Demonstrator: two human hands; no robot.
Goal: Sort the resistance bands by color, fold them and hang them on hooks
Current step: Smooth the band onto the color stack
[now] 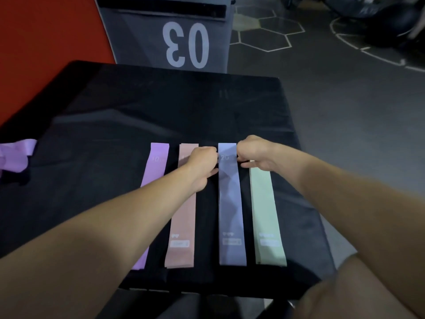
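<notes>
Four flat resistance bands lie side by side on a black table (115, 125): a purple band (156, 166), a pink band (182, 222), a blue band (230, 203) and a green band (264, 210). My left hand (202, 164) lies over the pink band's far part and pinches the blue band's left edge near its far end. My right hand (255, 153) pinches the blue band's right edge opposite, covering the green band's far end. No hooks are in view.
A crumpled purple band (16, 155) lies at the table's left edge. Beyond the table is a dark floor lane marked 03 (186, 44), a red floor area (46, 38) at left and hexagon floor markings (264, 31) at right.
</notes>
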